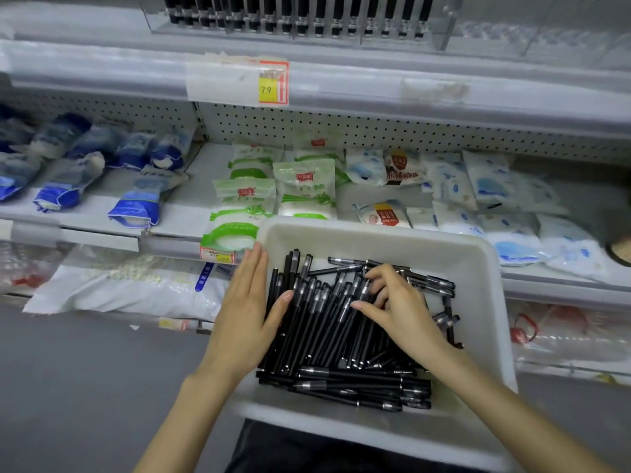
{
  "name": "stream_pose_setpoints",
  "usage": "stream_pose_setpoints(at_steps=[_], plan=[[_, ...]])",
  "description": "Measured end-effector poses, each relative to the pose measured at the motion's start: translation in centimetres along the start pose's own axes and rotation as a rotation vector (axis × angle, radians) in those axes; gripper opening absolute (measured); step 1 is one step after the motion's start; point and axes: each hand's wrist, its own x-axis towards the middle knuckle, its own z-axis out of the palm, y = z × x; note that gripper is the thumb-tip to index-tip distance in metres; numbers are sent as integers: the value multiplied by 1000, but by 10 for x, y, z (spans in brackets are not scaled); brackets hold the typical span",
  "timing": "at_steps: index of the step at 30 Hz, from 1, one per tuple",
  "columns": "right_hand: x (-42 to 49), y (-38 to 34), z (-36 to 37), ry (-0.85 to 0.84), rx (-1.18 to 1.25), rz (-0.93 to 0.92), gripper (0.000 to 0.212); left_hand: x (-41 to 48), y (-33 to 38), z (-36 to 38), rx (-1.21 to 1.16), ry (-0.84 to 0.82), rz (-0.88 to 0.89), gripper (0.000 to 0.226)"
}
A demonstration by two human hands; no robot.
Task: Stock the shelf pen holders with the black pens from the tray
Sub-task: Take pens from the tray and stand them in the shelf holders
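Right hand sits on top of the pile, fingers curled down among the black pens, thumb spread toward the left. I cannot tell whether any pen is actually pinched or only being raked. Left hand lies flat and relaxed with fingers straight along the tray's left wall, its thumb tip touching the outermost pens, gripping nothing. The pens lie loose in the white tray. Most run roughly lengthwise in a bundle between my hands, a second layer lies crosswise along the near wall, and a few strays are scattered at the far right. Bare tray floor shows along the far wall and in the far right corner. The tray's near rim sits over dark fabric, and its far rim is close to the middle shelf edge, just beside the green-and-white bags. Blue bags lie to the left and pale bags to the right. Up top, the clear pen holder already carries a row of upright black pens, with a yellow price tag on the rail beneath. Grey floor opens to the left of the tray.
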Motion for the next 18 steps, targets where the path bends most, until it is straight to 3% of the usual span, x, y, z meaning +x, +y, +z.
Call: stream_pose_setpoints(at_steps=[5,8,13,18], plan=[[-3,-15,5,107,378,94,32,0,-2,-1,-32,-11,-9,74],[-7,-40,-12,121,511,49,31,7,4,-12,-30,71,75,70],[-3,-103,-83,145,635,-244,29,43,47,-61,3,345,350,54],[22,-170,-169,391,558,-579,28,101,97,-115,58,450,455,59]])
